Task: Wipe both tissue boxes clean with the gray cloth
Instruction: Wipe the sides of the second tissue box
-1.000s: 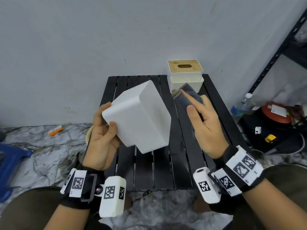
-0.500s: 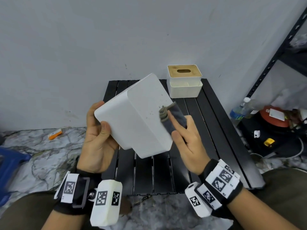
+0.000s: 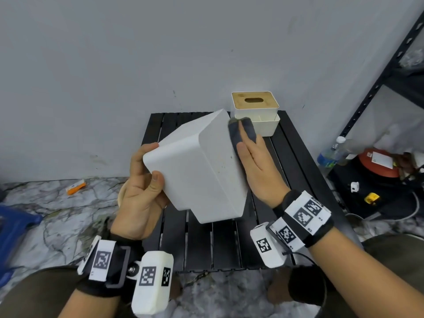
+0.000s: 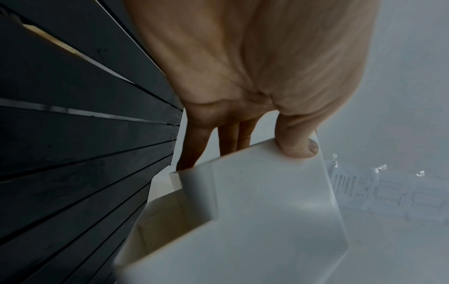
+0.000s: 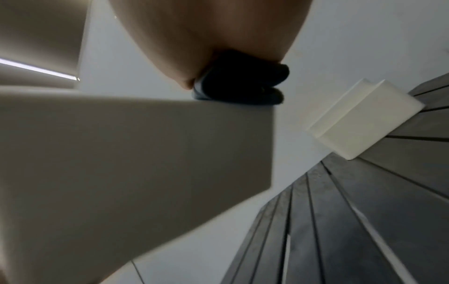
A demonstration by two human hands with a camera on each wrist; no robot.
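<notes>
Cloth [image 3: 242, 131] lay pressed by my flat right hand [image 3: 257, 166] at the box's [image 3: 206, 171] far end; left hand [image 3: 140, 193] clamped its near end.

A black slatted table [image 3: 220, 244] stands against a gray wall, its boards running from the near edge toward the wall. At its far right corner rests a white tissue box [image 3: 255, 113] with a wooden slotted lid, seated in a wider white base. The table stands on a marble-patterned floor [image 3: 50, 210], on which lie a small orange item [image 3: 75, 186] to the left and a plastic bottle [image 3: 330, 154] to the right.
</notes>
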